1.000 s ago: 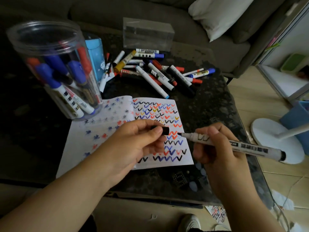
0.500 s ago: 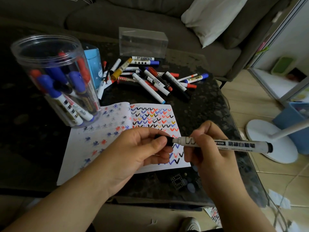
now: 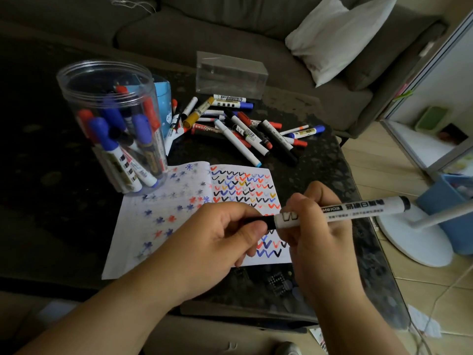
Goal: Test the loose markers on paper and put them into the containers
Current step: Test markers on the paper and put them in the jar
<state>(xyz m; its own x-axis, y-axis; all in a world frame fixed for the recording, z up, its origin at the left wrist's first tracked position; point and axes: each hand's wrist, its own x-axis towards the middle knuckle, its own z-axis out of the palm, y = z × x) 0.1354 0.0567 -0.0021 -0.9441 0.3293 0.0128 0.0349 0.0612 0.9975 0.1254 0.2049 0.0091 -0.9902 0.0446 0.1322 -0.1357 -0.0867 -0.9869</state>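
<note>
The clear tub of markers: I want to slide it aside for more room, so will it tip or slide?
The clear tub stands tall and upright on the dark table, so a high push may tip it. Its markers lean loosely inside and would probably shift. Pushing low seems safer.

The black cap [image 3: 266, 222], apart a second ago, now sits on the marker [image 3: 340, 210].

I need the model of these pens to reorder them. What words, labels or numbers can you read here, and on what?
"M6103": small dark label on the held marker.
"W": large logo on that marker, near its cap.
Other characters along its barrel: too blurred.
"BOARD", partly readable: red marker in the loose pile.
Remaining marker labels: too small.
</note>
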